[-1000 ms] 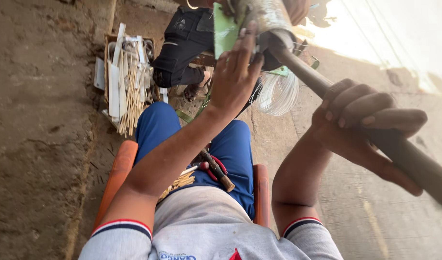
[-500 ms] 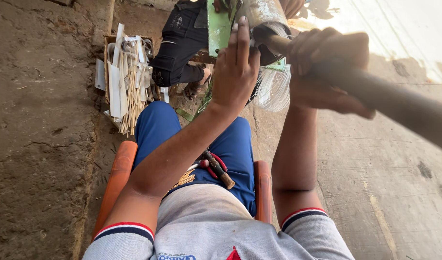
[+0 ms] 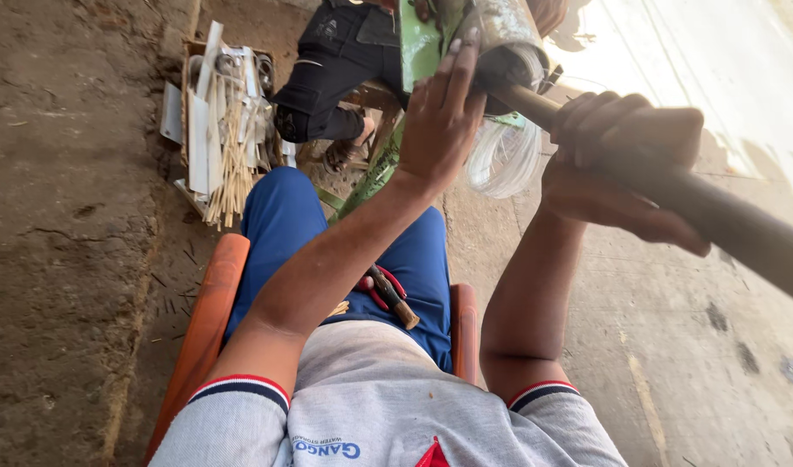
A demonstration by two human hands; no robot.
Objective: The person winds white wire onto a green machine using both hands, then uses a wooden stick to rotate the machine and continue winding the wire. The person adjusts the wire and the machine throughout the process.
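My left hand [image 3: 441, 112] reaches forward with its palm and spread fingers pressed against a worn metal cylinder [image 3: 510, 33] at the top of the view. My right hand [image 3: 625, 169] is wrapped around a long dark pipe [image 3: 733, 227] that runs from the cylinder down to the right edge. A coil of clear wire or tubing [image 3: 503, 157] hangs under the cylinder between my two hands. I sit on an orange chair [image 3: 208, 320] in blue trousers, with a wooden-handled tool and red-handled pliers [image 3: 388, 294] lying on my lap.
A box of white strips and thin sticks [image 3: 223, 130] stands on the dirt floor at the left. Another person in dark trousers [image 3: 337, 65] sits just beyond my knees. A green metal frame [image 3: 418, 47] stands beside the cylinder. Concrete floor stretches to the right.
My right hand has slid up the pipe toward the cylinder, then eased back a little. My left hand has stayed on the cylinder.
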